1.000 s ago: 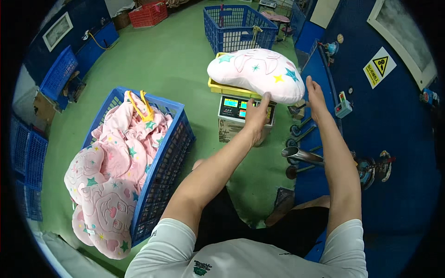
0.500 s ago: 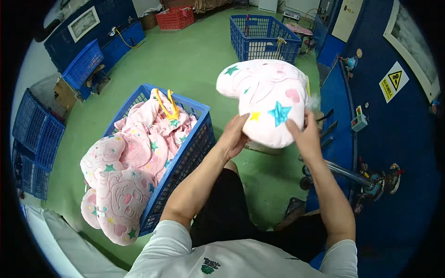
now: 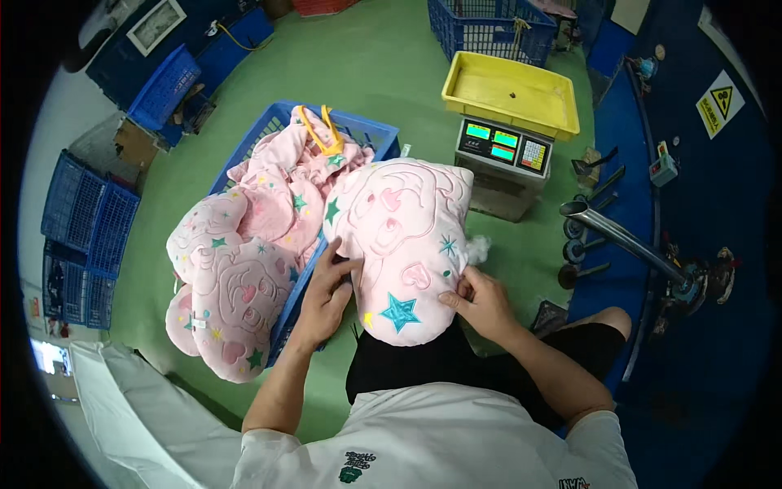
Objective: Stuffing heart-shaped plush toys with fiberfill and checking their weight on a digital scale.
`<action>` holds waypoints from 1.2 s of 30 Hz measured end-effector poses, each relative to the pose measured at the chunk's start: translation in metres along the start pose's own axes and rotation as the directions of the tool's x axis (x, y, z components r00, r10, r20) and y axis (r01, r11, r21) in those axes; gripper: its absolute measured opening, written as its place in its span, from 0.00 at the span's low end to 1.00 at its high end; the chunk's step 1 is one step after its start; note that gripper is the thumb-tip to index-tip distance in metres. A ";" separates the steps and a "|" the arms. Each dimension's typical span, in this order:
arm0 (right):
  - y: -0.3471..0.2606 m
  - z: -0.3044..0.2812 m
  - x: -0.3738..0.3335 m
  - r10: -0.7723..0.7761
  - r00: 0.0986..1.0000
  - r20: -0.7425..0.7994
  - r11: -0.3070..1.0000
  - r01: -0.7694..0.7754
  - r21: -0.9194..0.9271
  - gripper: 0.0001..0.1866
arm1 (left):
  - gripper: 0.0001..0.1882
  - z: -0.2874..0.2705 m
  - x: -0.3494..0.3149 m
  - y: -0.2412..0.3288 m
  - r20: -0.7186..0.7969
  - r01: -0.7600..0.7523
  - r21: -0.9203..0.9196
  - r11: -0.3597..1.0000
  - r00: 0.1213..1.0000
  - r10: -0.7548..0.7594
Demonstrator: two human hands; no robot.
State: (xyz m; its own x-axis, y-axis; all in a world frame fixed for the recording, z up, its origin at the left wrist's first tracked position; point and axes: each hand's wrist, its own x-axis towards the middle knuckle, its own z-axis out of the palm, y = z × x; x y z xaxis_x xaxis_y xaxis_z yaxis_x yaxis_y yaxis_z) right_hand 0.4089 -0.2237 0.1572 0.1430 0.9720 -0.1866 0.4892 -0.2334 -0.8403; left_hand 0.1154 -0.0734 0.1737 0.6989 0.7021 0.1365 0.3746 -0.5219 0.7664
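Observation:
A stuffed pink plush pillow (image 3: pixel 379 281), with embroidered face lines, hearts and stars, is held over my lap. My left hand (image 3: pixel 324 301) holds its left edge, thumb against the fabric. On its lower right edge, my right hand (image 3: pixel 485 308) pinches the cloth between thumb and fingers. A tuft of white stuffing (image 3: pixel 477 248) sticks out just above the right hand. At my left, a blue crate (image 3: pixel 377 140) holds limp pink plush covers (image 3: pixel 273 159). Two filled plush pillows (image 3: pixel 236 306) lean over the crate's near left side.
Ahead stands a digital scale (image 3: pixel 505 148) with a yellow tray (image 3: pixel 562 118) on top. To the right, a metal tube (image 3: pixel 623 236) juts from a blue machine. Stacked blue crates (image 3: pixel 73 212) line the left, and another blue crate (image 3: pixel 493 37) stands at the back.
The pillow has come down and toward me, turned with its starred end now nearest my lap. Both hands moved with it. The view shifted, exposing the scale and yellow tray.

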 end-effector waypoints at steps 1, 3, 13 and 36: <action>-0.007 -0.003 0.000 -0.018 1.000 0.013 1.000 0.018 -0.002 0.21 | 0.33 -0.008 0.016 0.024 -0.095 -0.031 0.069 0.997 0.995 0.038; -0.029 -0.001 -0.005 -0.278 0.953 -0.123 0.940 0.243 -0.238 0.15 | 0.35 -0.010 0.049 0.058 -0.225 -0.074 0.140 0.987 0.969 0.105; -0.006 0.021 0.022 -0.109 0.983 0.146 0.788 -0.004 0.616 0.11 | 0.35 0.049 0.095 0.042 0.041 -0.140 0.360 0.922 0.990 0.134; -0.011 0.017 0.025 -0.111 0.893 0.437 0.752 -0.212 0.624 0.28 | 0.31 0.030 0.135 0.073 0.263 -0.286 0.607 0.741 0.953 0.152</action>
State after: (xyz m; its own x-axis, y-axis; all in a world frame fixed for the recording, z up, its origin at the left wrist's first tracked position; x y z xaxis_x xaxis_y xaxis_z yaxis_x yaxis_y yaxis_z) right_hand 0.3924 -0.1961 0.1531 -0.3023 0.9061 -0.2959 -0.1997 -0.3637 -0.9099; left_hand 0.2559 -0.0315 0.2293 0.8831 0.4620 0.0818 0.4476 -0.8819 0.1481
